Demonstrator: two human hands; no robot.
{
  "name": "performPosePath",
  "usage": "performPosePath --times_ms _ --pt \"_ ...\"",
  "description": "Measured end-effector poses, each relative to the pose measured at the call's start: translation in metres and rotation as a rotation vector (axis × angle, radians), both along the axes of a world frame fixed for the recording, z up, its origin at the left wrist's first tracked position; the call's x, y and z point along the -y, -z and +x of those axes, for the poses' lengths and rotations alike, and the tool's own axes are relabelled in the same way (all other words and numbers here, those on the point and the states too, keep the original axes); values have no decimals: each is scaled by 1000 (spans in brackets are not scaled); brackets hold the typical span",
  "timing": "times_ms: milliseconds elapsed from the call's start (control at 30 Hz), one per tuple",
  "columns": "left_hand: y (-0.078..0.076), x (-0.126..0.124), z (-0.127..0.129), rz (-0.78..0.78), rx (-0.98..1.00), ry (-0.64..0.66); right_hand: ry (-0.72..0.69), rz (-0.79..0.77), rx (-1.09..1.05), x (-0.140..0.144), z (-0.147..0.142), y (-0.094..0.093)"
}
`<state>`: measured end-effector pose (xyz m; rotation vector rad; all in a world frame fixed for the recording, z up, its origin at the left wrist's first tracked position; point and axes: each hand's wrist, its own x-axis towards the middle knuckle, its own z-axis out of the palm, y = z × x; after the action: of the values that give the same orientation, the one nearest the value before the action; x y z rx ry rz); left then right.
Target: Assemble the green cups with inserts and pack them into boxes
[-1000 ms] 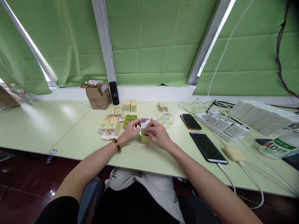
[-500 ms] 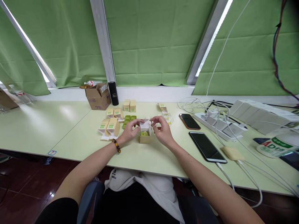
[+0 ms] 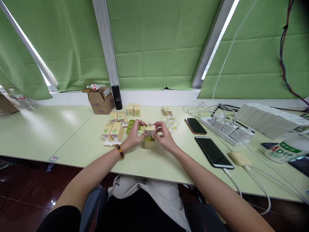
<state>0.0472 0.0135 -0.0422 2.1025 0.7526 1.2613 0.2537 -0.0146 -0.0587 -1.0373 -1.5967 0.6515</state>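
In front of me on the table stands a small tan cardboard box (image 3: 149,145), its top open and a green insert (image 3: 149,139) showing inside. My left hand (image 3: 135,133), with a beaded bracelet at the wrist, curls around the box's left side, thumb near the side edge and fingertips at the raised lid. On the opposite side my right hand (image 3: 164,135) pinches the box's upper right edge; its fingertips partly cover the flap. Green plastic trays (image 3: 130,125) lie just behind my left hand, partly hidden by it.
To the left are tan boxes with open flaps (image 3: 117,131); two closed boxes (image 3: 134,110) stand behind. Clear plastic pieces (image 3: 172,123) lie right of my hands. Two phones (image 3: 213,152), a power strip (image 3: 227,130) and cables occupy the right. A carton (image 3: 100,101) and black bottle (image 3: 117,97) stand back left.
The lid's white inner face stood taller before and now shows lower. The fingers of both hands have shifted over the box's upper edges; the box stays in place.
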Motion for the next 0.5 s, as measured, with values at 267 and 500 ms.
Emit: performPosePath --times_ms 267,500 --pt "0 2 1 0 -97 -10 4 -11 77 1 -3 3" --pt "4 -1 1 38 -153 -33 14 12 131 4 -5 1"
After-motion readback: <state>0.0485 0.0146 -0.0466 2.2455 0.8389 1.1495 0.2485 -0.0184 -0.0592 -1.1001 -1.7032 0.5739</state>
